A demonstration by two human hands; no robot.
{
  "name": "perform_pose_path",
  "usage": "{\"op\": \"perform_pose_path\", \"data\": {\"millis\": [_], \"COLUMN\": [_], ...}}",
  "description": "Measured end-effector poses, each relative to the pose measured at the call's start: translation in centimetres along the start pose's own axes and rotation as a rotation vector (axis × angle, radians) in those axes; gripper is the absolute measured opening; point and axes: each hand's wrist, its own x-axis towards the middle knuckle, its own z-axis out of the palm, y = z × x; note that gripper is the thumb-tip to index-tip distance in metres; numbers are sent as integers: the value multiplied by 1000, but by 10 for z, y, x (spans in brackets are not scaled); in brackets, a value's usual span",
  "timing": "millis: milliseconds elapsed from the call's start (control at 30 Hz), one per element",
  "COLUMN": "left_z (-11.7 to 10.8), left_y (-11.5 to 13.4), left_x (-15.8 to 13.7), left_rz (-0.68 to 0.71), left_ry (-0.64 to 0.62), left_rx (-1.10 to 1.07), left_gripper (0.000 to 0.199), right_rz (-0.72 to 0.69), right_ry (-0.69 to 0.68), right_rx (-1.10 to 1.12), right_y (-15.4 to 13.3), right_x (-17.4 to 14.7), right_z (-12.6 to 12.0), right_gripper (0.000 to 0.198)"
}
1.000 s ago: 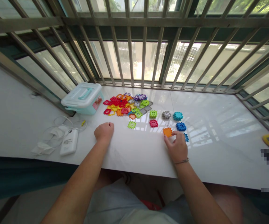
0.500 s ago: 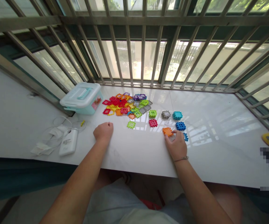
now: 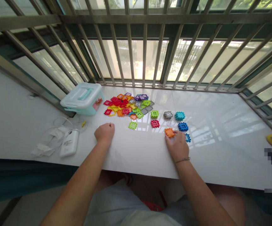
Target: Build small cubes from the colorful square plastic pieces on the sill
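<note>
My right hand (image 3: pixel 178 146) has its thumb and fingers around the edges of an orange square plastic building tile (image 3: pixel 169 132) with notched sides, low over the white surface. Just right of those fingers lies a blue tile (image 3: pixel 188 137), partly covered by the hand. Behind it are a dark blue stack (image 3: pixel 183 126), a white tile (image 3: pixel 169 124), a red tile stack (image 3: pixel 155 123), a lime green stack (image 3: pixel 154 114), a grey stack (image 3: pixel 168 115) and a turquoise stack (image 3: pixel 180 115). Curled into a fist, my left hand (image 3: pixel 105 135) rests on the surface, apart from the tiles.
A loose heap of mixed-colour tiles (image 3: pixel 124 105) lies at the back, with a single lime tile (image 3: pixel 132 125) in front. On the left stand a lidded pale turquoise box (image 3: pixel 83 98) and a white power bank (image 3: pixel 69 143) with cables. Metal window bars (image 3: pixel 145 56) rise behind.
My right hand stays at nearly the same spot with the orange tile in its fingers. The left fist has not moved. The view has shifted very slightly.
</note>
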Motion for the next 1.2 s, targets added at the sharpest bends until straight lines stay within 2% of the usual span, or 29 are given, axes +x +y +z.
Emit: {"op": "perform_pose_path", "data": {"millis": [233,1200], "left_z": [0,-1], "left_y": [0,1], "left_x": [0,-1], "left_rz": [1,-6], "left_ry": [-1,2], "left_rx": [-3,7], "left_gripper": [58,57], "right_rz": [27,-6], "right_ry": [-42,-41], "right_rx": [-69,-91], "right_y": [-3,-6], "right_x": [1,2], "right_z": [0,-1], "right_gripper": [45,36]}}
